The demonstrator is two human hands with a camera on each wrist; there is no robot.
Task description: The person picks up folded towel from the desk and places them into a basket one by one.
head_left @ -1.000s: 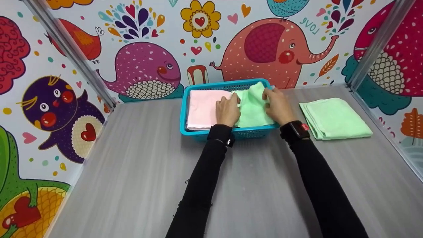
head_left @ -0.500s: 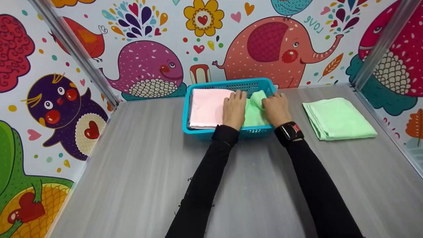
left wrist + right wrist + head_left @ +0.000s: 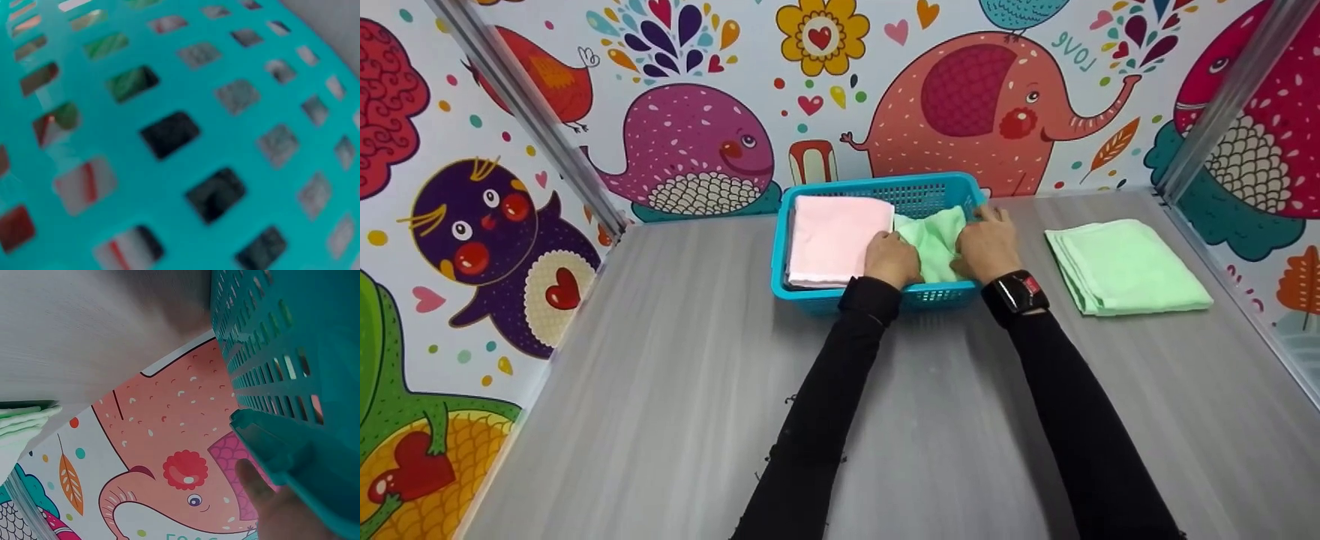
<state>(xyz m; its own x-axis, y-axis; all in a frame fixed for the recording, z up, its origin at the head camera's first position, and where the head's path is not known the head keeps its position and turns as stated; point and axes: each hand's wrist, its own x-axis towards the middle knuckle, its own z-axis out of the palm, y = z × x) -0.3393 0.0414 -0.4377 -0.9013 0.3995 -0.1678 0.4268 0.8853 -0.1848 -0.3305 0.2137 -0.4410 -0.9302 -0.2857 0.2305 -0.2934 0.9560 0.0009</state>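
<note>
A teal plastic basket [image 3: 810,289] stands at the back of the grey table. A folded pink towel [image 3: 834,238] fills its left half. A crumpled green towel [image 3: 934,238] lies in its right half. My left hand [image 3: 891,259] is curled on the green towel's left side, next to the pink one. My right hand [image 3: 988,244] holds the towel's right side against the basket's right wall. The left wrist view shows only the basket's mesh wall [image 3: 169,135]. In the right wrist view a fingertip [image 3: 252,481] shows beside the basket's rim [image 3: 270,433].
A second green towel [image 3: 1126,266], folded, lies on the table [image 3: 675,390] to the right of the basket; its edge [image 3: 22,421] shows in the right wrist view. Cartoon-patterned walls with metal posts close the table in at the back and both sides.
Both hands have lowered the green towel from above the rim down into the basket's right half. The left hand has drawn back a little toward the basket's front wall.
</note>
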